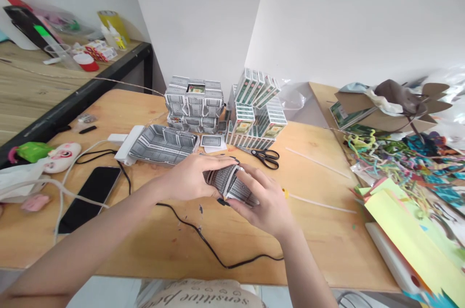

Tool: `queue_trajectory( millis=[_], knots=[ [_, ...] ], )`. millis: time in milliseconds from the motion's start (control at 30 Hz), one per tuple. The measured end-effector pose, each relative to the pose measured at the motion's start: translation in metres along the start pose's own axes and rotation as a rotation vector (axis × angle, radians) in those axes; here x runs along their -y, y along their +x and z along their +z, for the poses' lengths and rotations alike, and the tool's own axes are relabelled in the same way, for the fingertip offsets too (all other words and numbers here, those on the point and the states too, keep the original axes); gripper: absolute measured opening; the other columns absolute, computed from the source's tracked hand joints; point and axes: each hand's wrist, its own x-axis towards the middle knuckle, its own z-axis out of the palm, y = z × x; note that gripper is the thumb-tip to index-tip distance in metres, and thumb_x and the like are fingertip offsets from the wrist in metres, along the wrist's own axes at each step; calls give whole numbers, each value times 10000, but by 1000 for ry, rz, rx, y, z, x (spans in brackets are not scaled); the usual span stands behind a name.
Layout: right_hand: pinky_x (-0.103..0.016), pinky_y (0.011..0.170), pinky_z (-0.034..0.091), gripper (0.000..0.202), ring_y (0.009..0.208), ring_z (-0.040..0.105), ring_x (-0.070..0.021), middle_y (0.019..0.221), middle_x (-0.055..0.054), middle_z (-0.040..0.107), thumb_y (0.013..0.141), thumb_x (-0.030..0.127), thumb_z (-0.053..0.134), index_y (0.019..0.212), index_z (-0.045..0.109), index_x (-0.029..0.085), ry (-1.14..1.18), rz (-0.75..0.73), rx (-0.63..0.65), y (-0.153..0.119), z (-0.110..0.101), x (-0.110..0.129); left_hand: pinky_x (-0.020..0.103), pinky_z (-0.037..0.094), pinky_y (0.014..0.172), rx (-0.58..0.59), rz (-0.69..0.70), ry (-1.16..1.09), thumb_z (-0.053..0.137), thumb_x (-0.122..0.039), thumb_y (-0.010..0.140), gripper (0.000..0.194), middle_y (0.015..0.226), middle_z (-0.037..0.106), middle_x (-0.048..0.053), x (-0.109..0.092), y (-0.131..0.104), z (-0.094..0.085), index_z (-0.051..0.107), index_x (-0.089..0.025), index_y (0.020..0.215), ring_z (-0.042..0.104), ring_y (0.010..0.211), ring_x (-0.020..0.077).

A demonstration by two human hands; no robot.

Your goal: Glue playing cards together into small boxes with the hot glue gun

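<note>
My left hand and my right hand are both closed round a bundle of patterned grey playing cards, one on each side, above the wooden table. Just behind them lies an open tray shape made of cards. Farther back stands a block built of folded cards, with a small opening in its top. To its right are stacked card boxes. A loose card pile lies between the tray shape and the boxes.
Black scissors lie by the boxes. A phone, cables and a white power strip are at the left. Coloured papers and craft pieces crowd the right. A black cable crosses the front.
</note>
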Motion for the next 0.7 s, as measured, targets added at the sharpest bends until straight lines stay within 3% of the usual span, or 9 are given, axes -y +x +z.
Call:
queue_trajectory(
  millis=[333,533,700],
  knots=[
    [-356,787,500,328,1001,525,-209,1150,-91,474,814,308,544,1136,495,269,138,12,144,10,-10,0,334,404,966,40,-64,-73,709,-261,642,602,1217,581,27,-3,5,-2,524,-250,1215,540,1110,221],
    [-344,850,475,275,1024,488,-185,1098,-71,434,809,223,552,1079,542,273,308,23,125,7,-9,0,330,430,913,61,-45,-15,711,-333,636,616,1180,605,33,-2,7,-1,519,-258,1216,574,1055,221],
    [-352,825,487,264,962,491,-178,1052,-67,402,801,221,560,1058,556,280,309,34,101,2,-6,-8,384,383,956,27,-24,90,732,-401,596,710,1245,555,57,-5,12,-2,479,-259,1244,514,1131,251]
  ],
)
